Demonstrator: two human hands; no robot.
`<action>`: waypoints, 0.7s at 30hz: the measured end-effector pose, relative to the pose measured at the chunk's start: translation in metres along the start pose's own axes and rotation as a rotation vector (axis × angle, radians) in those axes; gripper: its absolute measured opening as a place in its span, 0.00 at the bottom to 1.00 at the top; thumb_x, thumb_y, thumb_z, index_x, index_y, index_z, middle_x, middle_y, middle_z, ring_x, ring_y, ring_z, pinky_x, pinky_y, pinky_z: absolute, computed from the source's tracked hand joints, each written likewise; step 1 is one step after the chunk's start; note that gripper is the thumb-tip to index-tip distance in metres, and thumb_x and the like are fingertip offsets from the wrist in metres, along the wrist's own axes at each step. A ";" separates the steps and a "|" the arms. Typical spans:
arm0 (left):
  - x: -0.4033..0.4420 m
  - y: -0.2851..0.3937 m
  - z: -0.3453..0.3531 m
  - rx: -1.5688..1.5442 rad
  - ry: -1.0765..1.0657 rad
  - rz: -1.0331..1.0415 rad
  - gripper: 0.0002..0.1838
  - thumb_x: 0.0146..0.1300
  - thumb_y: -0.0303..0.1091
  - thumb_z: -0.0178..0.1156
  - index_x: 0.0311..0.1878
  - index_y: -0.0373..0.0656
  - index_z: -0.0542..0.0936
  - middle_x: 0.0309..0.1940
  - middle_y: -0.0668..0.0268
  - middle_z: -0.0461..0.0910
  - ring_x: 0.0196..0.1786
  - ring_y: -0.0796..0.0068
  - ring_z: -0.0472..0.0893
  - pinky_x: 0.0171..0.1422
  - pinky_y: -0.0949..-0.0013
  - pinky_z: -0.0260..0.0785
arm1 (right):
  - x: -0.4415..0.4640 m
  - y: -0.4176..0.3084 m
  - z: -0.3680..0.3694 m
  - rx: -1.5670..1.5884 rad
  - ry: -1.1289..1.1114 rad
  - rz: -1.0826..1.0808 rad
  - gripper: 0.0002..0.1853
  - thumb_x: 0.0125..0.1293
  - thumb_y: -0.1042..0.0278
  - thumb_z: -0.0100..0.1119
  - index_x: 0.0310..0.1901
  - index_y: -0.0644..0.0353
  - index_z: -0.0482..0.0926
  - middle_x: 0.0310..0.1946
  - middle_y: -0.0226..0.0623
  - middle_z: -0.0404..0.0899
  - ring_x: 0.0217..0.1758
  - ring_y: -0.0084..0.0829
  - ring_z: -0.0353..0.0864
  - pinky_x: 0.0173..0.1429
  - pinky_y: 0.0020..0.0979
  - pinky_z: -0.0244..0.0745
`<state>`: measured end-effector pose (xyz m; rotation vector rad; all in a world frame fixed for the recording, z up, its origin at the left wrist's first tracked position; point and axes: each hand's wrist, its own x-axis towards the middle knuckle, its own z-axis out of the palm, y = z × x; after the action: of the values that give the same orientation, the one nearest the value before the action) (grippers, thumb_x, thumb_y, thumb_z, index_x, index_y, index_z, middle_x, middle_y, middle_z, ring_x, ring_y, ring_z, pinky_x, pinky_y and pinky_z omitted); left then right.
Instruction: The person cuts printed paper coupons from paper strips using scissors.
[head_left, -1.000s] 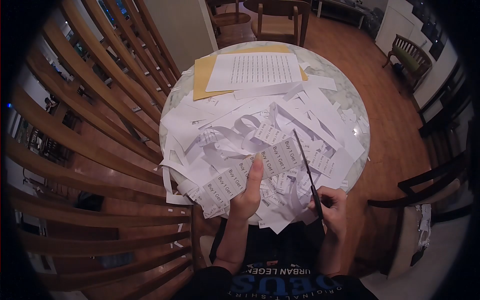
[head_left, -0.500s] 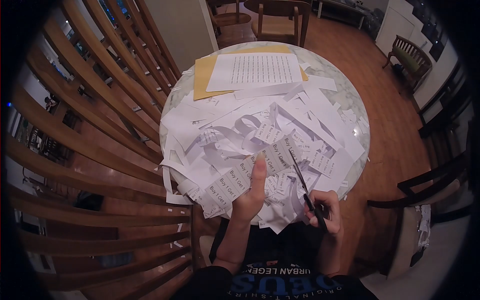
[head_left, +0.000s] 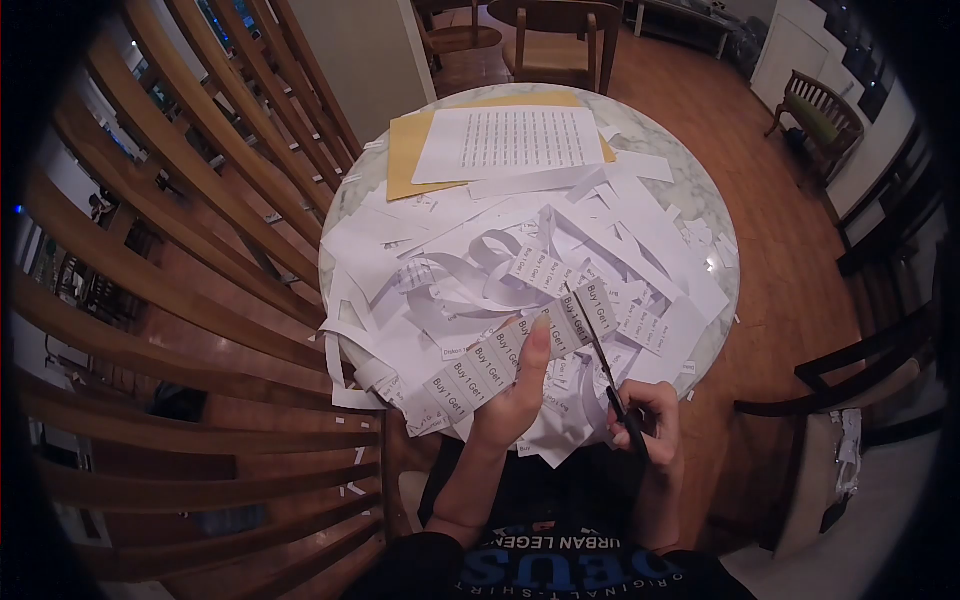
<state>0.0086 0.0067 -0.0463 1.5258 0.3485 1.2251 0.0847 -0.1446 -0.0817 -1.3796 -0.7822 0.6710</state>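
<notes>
My left hand [head_left: 515,395] grips a printed paper strip [head_left: 470,375], thumb on top, the repeated words "Buy 1 Get 1" facing up. The strip slants from lower left to upper right above the table. In my right hand [head_left: 650,420] is a pair of black-handled scissors [head_left: 625,405], fingers wrapped round the handles. The blades lie across the strip near its right end, with one "Buy 1 Get 1" label [head_left: 598,303] beyond them. Whether that label is still joined to the strip, I cannot tell. Under both hands are many loose cut labels [head_left: 640,325].
A round marble table [head_left: 700,185] carries curled paper offcuts [head_left: 470,270] and white scraps. At its far side a printed sheet [head_left: 520,145] lies on a yellow envelope [head_left: 402,170]. Wooden slats [head_left: 200,330] stand on the left; a wooden chair [head_left: 560,45] is behind the table.
The strip and my left hand have shifted slightly right. The scissor blades now cross the strip one label in from its end, where before they were at its right edge.
</notes>
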 end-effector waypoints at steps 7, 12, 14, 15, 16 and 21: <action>-0.002 0.000 -0.003 -0.019 -0.032 -0.055 0.08 0.64 0.29 0.52 0.32 0.35 0.74 0.22 0.72 0.71 0.25 0.86 0.68 0.29 0.80 0.61 | 0.001 0.003 -0.004 0.039 -0.051 -0.030 0.19 0.39 0.57 0.67 0.19 0.61 0.69 0.12 0.23 0.65 0.15 0.12 0.57 0.19 0.20 0.45; -0.002 0.000 -0.002 -0.022 -0.034 -0.059 0.08 0.64 0.29 0.52 0.32 0.35 0.74 0.21 0.72 0.71 0.25 0.86 0.67 0.29 0.80 0.61 | 0.001 0.004 -0.004 0.028 -0.051 -0.026 0.19 0.39 0.57 0.67 0.19 0.62 0.70 0.12 0.23 0.65 0.14 0.12 0.57 0.19 0.19 0.45; -0.002 0.000 -0.001 -0.025 -0.018 -0.032 0.08 0.64 0.29 0.52 0.31 0.35 0.74 0.21 0.72 0.70 0.25 0.86 0.67 0.29 0.80 0.61 | 0.001 0.004 -0.003 0.031 -0.037 -0.039 0.18 0.40 0.57 0.67 0.19 0.63 0.70 0.11 0.23 0.65 0.14 0.11 0.56 0.19 0.19 0.44; -0.002 -0.001 -0.001 -0.025 -0.018 -0.032 0.08 0.64 0.29 0.52 0.31 0.35 0.74 0.21 0.72 0.70 0.25 0.86 0.67 0.29 0.80 0.61 | 0.001 0.004 -0.004 0.032 -0.037 -0.039 0.18 0.40 0.57 0.67 0.19 0.63 0.70 0.11 0.23 0.65 0.14 0.11 0.56 0.19 0.19 0.44; -0.002 -0.001 -0.001 -0.026 -0.016 -0.030 0.08 0.64 0.28 0.52 0.31 0.35 0.74 0.22 0.72 0.71 0.26 0.86 0.67 0.29 0.80 0.61 | 0.001 0.003 -0.004 0.018 -0.036 -0.035 0.18 0.40 0.58 0.67 0.19 0.63 0.70 0.11 0.23 0.65 0.14 0.11 0.56 0.19 0.19 0.44; -0.002 -0.002 -0.001 -0.033 -0.019 -0.026 0.07 0.64 0.28 0.52 0.31 0.35 0.74 0.22 0.72 0.71 0.26 0.86 0.67 0.29 0.80 0.61 | 0.001 0.003 -0.004 0.003 -0.031 -0.024 0.18 0.40 0.58 0.67 0.19 0.62 0.70 0.11 0.23 0.65 0.14 0.11 0.56 0.19 0.19 0.44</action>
<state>0.0077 0.0066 -0.0487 1.4993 0.3331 1.1904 0.0885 -0.1461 -0.0848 -1.3577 -0.8204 0.6757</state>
